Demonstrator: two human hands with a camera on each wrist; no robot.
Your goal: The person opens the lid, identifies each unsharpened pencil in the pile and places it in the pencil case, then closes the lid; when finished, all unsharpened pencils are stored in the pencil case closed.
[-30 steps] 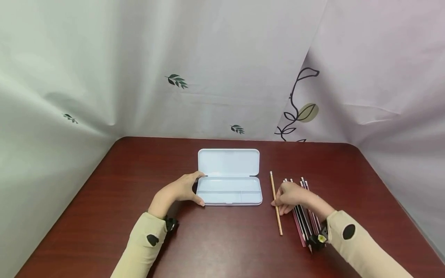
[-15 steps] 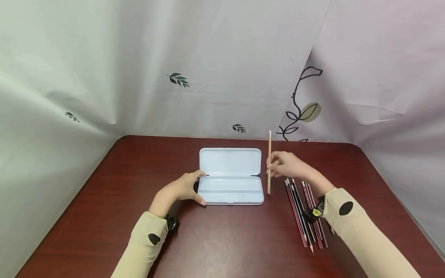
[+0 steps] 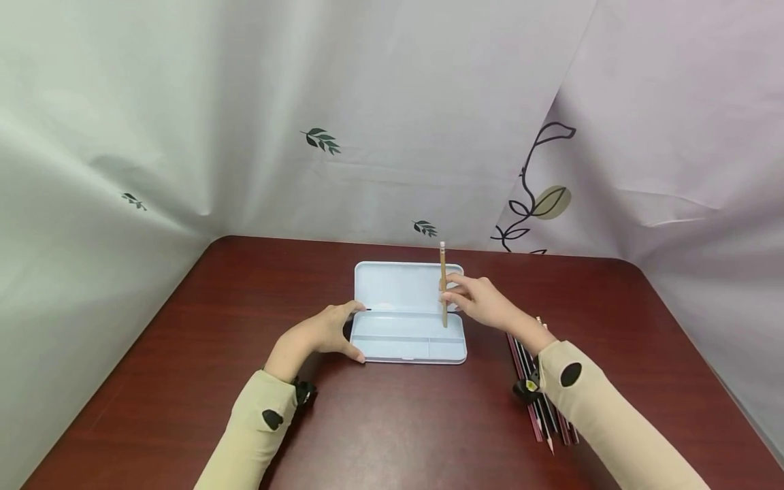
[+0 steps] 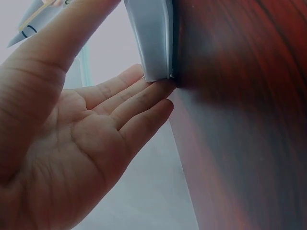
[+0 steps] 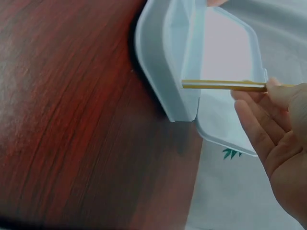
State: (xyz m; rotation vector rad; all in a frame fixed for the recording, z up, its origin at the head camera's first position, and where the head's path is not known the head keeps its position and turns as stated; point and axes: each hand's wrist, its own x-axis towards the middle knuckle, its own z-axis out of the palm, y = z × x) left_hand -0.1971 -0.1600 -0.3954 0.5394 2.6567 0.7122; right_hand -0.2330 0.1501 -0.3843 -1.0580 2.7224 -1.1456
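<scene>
I see dark red wood-grain table [image 3: 184, 381], glossy, rounded corners; pale leaf-print cloth [image 3: 184, 102] draped behind.

Case [image 3: 408, 313], frame centre: light blue plastic, lid open and flat.

My left hand [image 3: 318, 333], fingers relaxed, rests against case's left end.

My right hand [image 3: 480, 301] pinches tan pencil [image 3: 443, 286], upright over case's right part.

Spare pencils [image 3: 539, 408], lower right, on table.
</scene>
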